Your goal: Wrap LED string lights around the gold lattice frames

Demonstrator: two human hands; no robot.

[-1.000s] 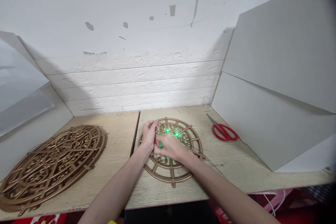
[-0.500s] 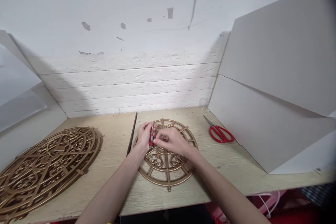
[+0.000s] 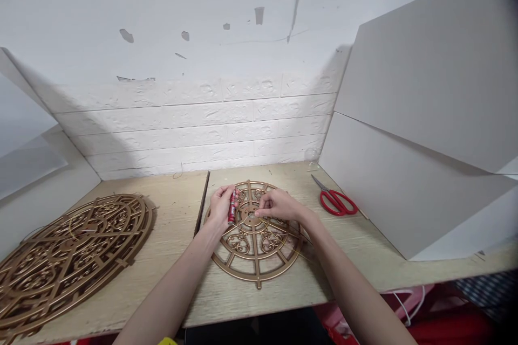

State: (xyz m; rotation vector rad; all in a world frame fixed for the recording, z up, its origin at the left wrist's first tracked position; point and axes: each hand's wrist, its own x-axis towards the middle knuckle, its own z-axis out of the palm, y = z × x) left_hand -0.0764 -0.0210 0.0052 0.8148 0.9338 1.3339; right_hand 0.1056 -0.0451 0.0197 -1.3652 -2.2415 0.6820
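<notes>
My left hand (image 3: 222, 204) is closed around a slim red cylinder (image 3: 232, 210) with a silver end, which looks like a battery. It is held tilted above the left side of a round gold openwork panel (image 3: 259, 275) that lies flat on the table. Over the panel's middle, my right hand (image 3: 279, 205) pinches thumb and forefinger together on a thin yellowish thread (image 3: 279, 225). Loose thread trails across the panel under my right wrist. How the thread meets the red cylinder is too fine to make out.
To the left lies a stack of similar gold panels (image 3: 81, 248) with a yellow loop on top. Red-handled scissors (image 3: 338, 202) rest at the right, near a white board (image 3: 388, 183). A dark strip (image 3: 202, 199) crosses the table (image 3: 174, 259), and a brick-patterned wall (image 3: 194, 113) stands behind.
My right hand has moved right, away from the red cylinder, and the thread now shows across the panel. My left hand still holds the cylinder. The view has shifted slightly.
</notes>
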